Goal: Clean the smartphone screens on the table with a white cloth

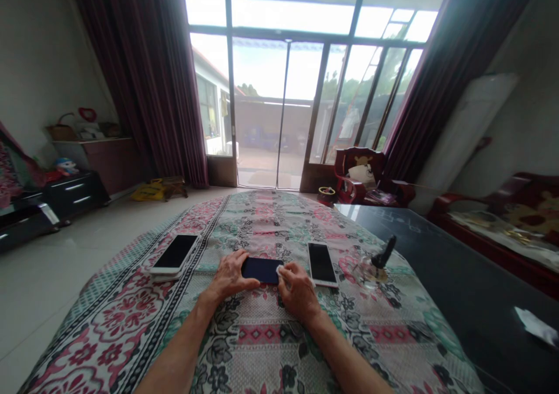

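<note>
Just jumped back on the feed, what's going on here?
A person has a dark-screened phone lying sideways on a patterned cloth. The left hand grips its left end between thumb and fingers, while the right hand pinches a small white wad at the right end of the screen. What looks like a stack of white phones lies to the left. A single white phone lies to the right, with a clear container beyond it.

The head view looks forward and down from close above the near side of the patterned cloth (266, 315), facing the far glazed doorway (283, 120).
</note>
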`<move>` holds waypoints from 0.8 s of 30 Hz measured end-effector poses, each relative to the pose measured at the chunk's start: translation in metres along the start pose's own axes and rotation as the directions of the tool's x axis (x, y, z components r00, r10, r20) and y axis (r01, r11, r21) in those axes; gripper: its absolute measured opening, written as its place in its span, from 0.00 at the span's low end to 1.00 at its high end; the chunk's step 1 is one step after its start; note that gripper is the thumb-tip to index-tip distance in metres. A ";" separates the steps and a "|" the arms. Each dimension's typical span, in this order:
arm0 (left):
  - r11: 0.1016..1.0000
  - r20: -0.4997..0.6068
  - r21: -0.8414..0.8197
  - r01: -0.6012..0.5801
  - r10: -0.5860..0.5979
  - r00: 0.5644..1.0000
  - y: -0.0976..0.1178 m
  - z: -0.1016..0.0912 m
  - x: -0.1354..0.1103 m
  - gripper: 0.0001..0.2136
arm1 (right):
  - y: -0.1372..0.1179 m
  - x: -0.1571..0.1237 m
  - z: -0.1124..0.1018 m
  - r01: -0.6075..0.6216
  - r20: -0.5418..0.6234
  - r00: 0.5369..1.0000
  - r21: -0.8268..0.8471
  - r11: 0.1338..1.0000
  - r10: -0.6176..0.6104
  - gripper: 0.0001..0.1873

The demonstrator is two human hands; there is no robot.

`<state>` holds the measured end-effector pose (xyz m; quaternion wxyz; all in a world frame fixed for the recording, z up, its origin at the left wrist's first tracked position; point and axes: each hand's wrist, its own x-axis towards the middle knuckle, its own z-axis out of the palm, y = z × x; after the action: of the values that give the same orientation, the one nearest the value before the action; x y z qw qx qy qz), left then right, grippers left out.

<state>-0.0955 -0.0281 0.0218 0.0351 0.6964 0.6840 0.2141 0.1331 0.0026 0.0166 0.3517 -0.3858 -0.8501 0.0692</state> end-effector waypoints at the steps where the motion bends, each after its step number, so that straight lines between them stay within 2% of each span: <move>1: 1.000 -0.013 -0.007 -0.006 0.006 1.000 0.000 0.001 0.000 0.35 | -0.001 -0.003 -0.001 0.009 0.011 1.000 0.000 1.000 -0.009 0.10; 6: 0.999 -0.048 -0.032 -0.007 0.005 0.999 -0.001 0.003 0.000 0.34 | -0.001 -0.005 -0.004 0.006 0.049 0.999 0.014 1.000 -0.006 0.12; 18: 1.000 -0.033 -0.026 0.017 -0.018 0.999 -0.003 0.007 0.003 0.31 | 0.011 0.048 0.010 -0.138 0.162 0.976 -0.048 0.989 0.144 0.13; 24: 0.999 -0.022 -0.030 0.037 -0.037 0.999 -0.004 0.007 0.003 0.33 | 0.003 0.036 0.008 -0.034 0.120 0.992 -0.034 0.999 0.038 0.12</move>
<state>-0.0966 -0.0230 0.0152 0.0418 0.6806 0.6940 0.2312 0.1136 0.0314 0.0286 0.2921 -0.4017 -0.8638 0.0852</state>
